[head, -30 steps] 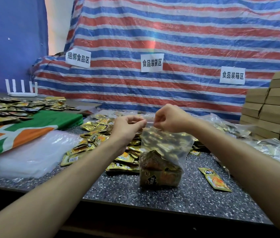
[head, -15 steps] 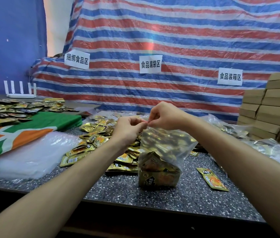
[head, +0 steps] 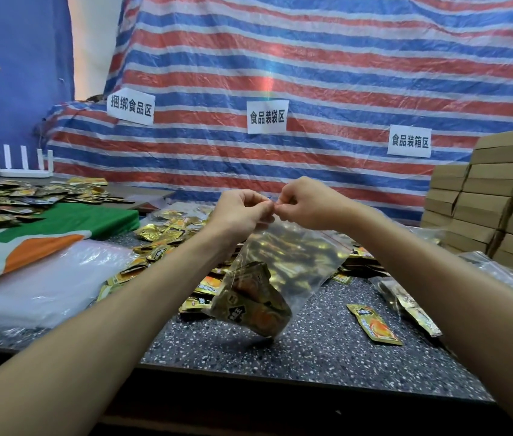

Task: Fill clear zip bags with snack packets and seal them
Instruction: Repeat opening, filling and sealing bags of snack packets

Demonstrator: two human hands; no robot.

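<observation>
Left hand (head: 242, 212) and right hand (head: 305, 204) both pinch the top edge of the clear zip bag (head: 283, 272) — knuckles nearly touching, snack packets (head: 255, 303) inside.

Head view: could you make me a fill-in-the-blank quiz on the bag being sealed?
The left hand and right hand pinch the zip bag at its ____ edge.
The snack packets inside lie at its ____.
One loose packet lies on the table to the bag's ____.
The tarp behind is striped red, white and ____.
Missing: top; bottom; right; blue.
</observation>
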